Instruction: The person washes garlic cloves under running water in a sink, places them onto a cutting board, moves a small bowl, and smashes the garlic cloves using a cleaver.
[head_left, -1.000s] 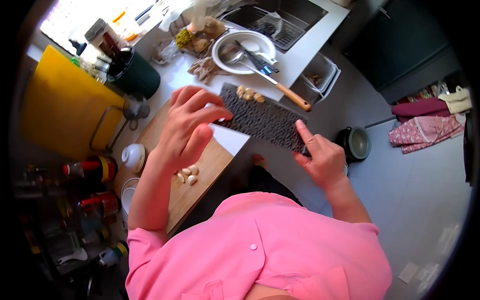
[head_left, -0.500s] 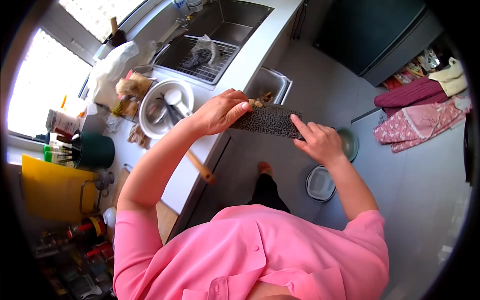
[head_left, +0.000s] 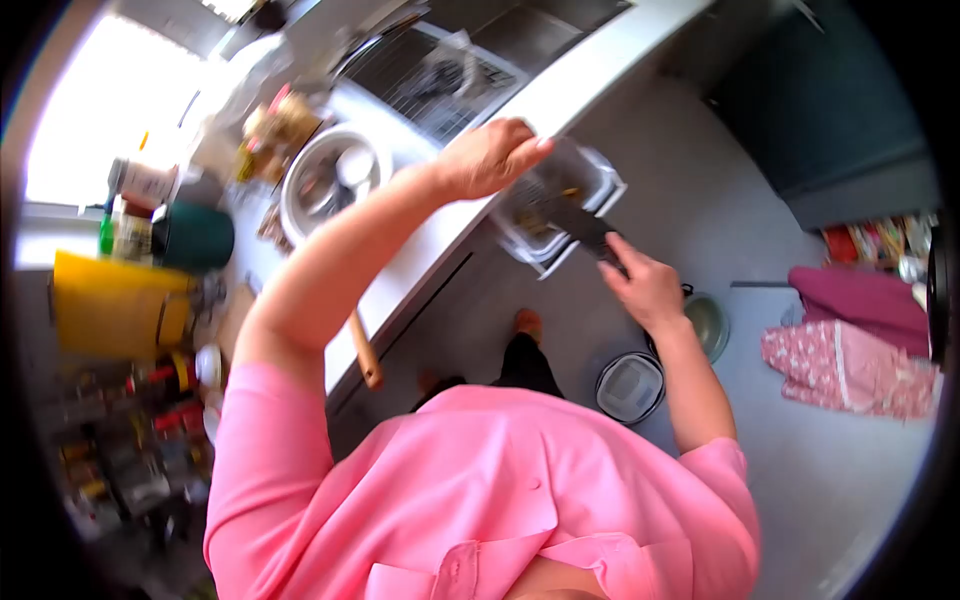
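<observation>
My right hand (head_left: 645, 290) grips one end of a dark, flat rectangular slab (head_left: 580, 222) with a mottled surface; its exact kind I cannot tell. The slab slants over a whitish bin (head_left: 603, 180) at the counter's edge, with brownish scraps inside. My left hand (head_left: 492, 160) hovers above the bin's counter side, apart from the slab, thumb stretched out and fingers loosely bent. It appears to hold nothing, though its underside is hidden. Blur covers the slab's far end.
On the counter (head_left: 420, 260) at left stand a white bowl (head_left: 290, 205) with utensils and a wooden-handled tool (head_left: 365, 352). The sink (head_left: 545, 45) lies beyond. A green basin (head_left: 712, 325) and a lidded container (head_left: 630, 388) sit on the floor at right.
The slab has swung from level, with its broad face showing, to a steep slant over the bin. My left hand has let go and risen. The view has turned slightly.
</observation>
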